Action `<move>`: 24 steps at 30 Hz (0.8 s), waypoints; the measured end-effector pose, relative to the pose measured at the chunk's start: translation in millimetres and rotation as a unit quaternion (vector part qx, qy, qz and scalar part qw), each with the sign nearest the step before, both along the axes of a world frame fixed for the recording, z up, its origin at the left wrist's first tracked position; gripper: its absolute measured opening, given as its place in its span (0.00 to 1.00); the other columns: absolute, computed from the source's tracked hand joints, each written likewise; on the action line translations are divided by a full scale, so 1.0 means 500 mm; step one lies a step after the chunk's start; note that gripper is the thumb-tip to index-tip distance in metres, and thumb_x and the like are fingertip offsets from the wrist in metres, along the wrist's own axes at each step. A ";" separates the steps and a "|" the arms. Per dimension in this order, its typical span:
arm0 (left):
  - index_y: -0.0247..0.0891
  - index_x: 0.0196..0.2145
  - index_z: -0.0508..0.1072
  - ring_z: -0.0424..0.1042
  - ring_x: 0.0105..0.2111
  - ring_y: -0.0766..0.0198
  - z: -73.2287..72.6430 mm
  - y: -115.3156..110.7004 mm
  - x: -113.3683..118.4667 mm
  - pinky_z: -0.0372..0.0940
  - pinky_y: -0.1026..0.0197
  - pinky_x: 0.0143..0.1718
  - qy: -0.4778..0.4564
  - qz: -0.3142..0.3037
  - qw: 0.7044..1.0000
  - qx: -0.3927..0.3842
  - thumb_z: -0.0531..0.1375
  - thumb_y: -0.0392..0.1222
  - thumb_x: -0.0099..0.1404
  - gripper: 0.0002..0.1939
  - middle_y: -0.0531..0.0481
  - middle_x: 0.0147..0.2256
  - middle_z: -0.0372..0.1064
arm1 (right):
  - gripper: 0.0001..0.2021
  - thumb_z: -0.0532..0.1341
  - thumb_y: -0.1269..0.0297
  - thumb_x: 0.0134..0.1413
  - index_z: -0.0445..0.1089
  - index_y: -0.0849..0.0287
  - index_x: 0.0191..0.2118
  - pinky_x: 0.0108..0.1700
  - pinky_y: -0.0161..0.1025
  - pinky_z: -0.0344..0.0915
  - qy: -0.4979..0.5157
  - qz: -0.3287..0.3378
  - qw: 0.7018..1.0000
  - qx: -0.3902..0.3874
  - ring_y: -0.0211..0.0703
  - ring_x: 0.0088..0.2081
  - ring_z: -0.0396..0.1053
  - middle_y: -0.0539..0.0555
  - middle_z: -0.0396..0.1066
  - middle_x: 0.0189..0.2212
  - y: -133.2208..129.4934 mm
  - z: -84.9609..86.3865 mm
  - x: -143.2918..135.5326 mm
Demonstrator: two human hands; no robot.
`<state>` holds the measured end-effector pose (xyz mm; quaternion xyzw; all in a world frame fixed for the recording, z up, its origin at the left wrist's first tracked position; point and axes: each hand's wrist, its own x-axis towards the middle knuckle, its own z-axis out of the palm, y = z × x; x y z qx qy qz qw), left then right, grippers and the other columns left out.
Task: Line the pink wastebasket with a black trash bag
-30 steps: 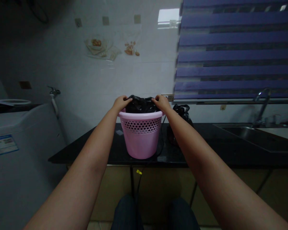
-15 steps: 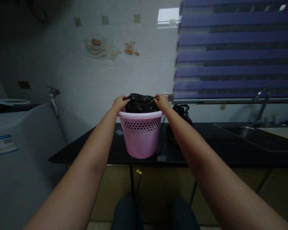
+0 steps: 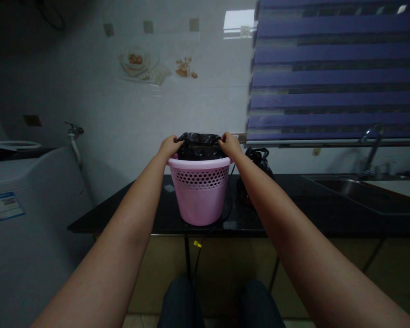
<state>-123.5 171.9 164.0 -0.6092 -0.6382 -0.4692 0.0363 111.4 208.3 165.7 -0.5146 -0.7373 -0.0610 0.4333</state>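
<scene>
A pink plastic basket (image 3: 200, 200) with a band of holes under its rim stands upright on the black countertop. Out of its top rises a black plastic bag (image 3: 201, 152), its upper edge above the rim. My left hand (image 3: 170, 148) is closed on the bag's left edge, just over the basket rim. On the opposite side, my right hand (image 3: 229, 145) pinches the bag's right edge between thumb and fingers. The bag's lower part is hidden inside the basket.
Behind my right forearm sits another black bag (image 3: 259, 159) on the countertop (image 3: 290, 205). A thin cable with a yellow tag (image 3: 197, 244) hangs over the front edge. To the right is a sink (image 3: 348, 187) with a faucet (image 3: 372, 152); a washing machine (image 3: 37, 191) stands left.
The bag's mouth looks slightly wider and its top edge flatter between my hands. Both hands keep their grip, and the basket stays in place.
</scene>
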 end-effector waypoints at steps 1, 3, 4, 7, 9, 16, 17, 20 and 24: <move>0.36 0.31 0.71 0.70 0.33 0.56 -0.001 -0.001 0.000 0.63 0.58 0.34 -0.002 -0.001 1.000 -0.001 0.58 0.40 0.60 0.05 0.43 0.33 0.72 | 0.10 0.54 0.67 0.57 0.68 0.64 0.42 0.44 0.39 0.61 0.001 0.001 1.000 0.002 0.47 0.42 0.68 0.63 0.72 0.41 0.001 0.000 0.000; 0.36 0.31 0.70 0.70 0.32 0.57 -0.001 -0.001 0.000 0.63 0.59 0.32 -0.005 -0.001 1.000 -0.003 0.58 0.41 0.59 0.05 0.43 0.32 0.71 | 0.10 0.54 0.69 0.56 0.68 0.64 0.42 0.44 0.39 0.62 0.005 0.004 1.000 0.004 0.47 0.43 0.68 0.63 0.72 0.41 0.002 -0.001 0.000; 0.36 0.30 0.70 0.70 0.32 0.57 -0.001 0.000 0.000 0.63 0.59 0.32 -0.006 0.000 1.000 -0.004 0.58 0.41 0.59 0.05 0.44 0.31 0.71 | 0.10 0.54 0.70 0.55 0.68 0.64 0.42 0.44 0.40 0.62 0.007 0.005 1.000 0.003 0.48 0.43 0.69 0.63 0.72 0.42 0.002 -0.001 0.000; 0.37 0.28 0.68 0.69 0.33 0.57 0.000 0.001 -0.002 0.63 0.59 0.34 -0.001 0.000 1.000 -0.001 0.58 0.42 0.59 0.06 0.45 0.30 0.70 | 0.14 0.54 0.73 0.54 0.67 0.64 0.47 0.44 0.39 0.63 0.017 0.011 1.000 -0.003 0.48 0.44 0.69 0.63 0.72 0.42 0.002 -0.002 0.001; 0.38 0.26 0.67 0.69 0.33 0.57 0.002 0.002 -0.002 0.62 0.59 0.34 0.003 -0.002 1.000 0.002 0.58 0.43 0.59 0.07 0.46 0.29 0.69 | 0.18 0.54 0.75 0.53 0.66 0.65 0.50 0.45 0.39 0.63 0.020 0.020 1.000 -0.004 0.47 0.44 0.70 0.63 0.73 0.42 0.000 -0.001 0.001; 0.39 0.24 0.65 0.69 0.33 0.56 0.004 -0.002 0.001 0.62 0.59 0.33 0.011 -0.019 1.000 0.006 0.55 0.53 0.62 0.16 0.46 0.26 0.67 | 0.18 0.54 0.74 0.51 0.70 0.66 0.48 0.48 0.40 0.62 -0.001 0.015 1.000 -0.003 0.48 0.47 0.69 0.64 0.72 0.45 -0.001 0.001 0.001; 0.39 0.24 0.66 0.69 0.33 0.56 0.005 -0.002 0.002 0.61 0.59 0.33 0.012 -0.020 1.000 0.007 0.54 0.54 0.62 0.17 0.45 0.26 0.68 | 0.17 0.54 0.73 0.51 0.70 0.66 0.48 0.48 0.40 0.62 -0.002 0.014 1.000 -0.003 0.48 0.47 0.69 0.64 0.72 0.44 -0.002 0.001 0.001; 0.38 0.24 0.68 0.70 0.33 0.56 0.005 -0.003 0.003 0.61 0.59 0.33 0.015 -0.021 1.000 0.005 0.53 0.53 0.62 0.17 0.43 0.28 0.70 | 0.16 0.57 0.68 0.52 0.70 0.66 0.47 0.46 0.39 0.63 0.001 0.014 1.000 -0.001 0.48 0.45 0.70 0.64 0.73 0.43 -0.002 0.000 0.000; 0.36 0.26 0.70 0.70 0.35 0.55 0.006 -0.005 0.003 0.62 0.58 0.35 0.014 -0.022 1.000 -0.001 0.54 0.49 0.62 0.14 0.42 0.31 0.72 | 0.18 0.56 0.56 0.56 0.71 0.66 0.44 0.44 0.39 0.63 0.014 0.025 1.000 0.001 0.49 0.44 0.70 0.63 0.73 0.42 -0.001 0.000 0.000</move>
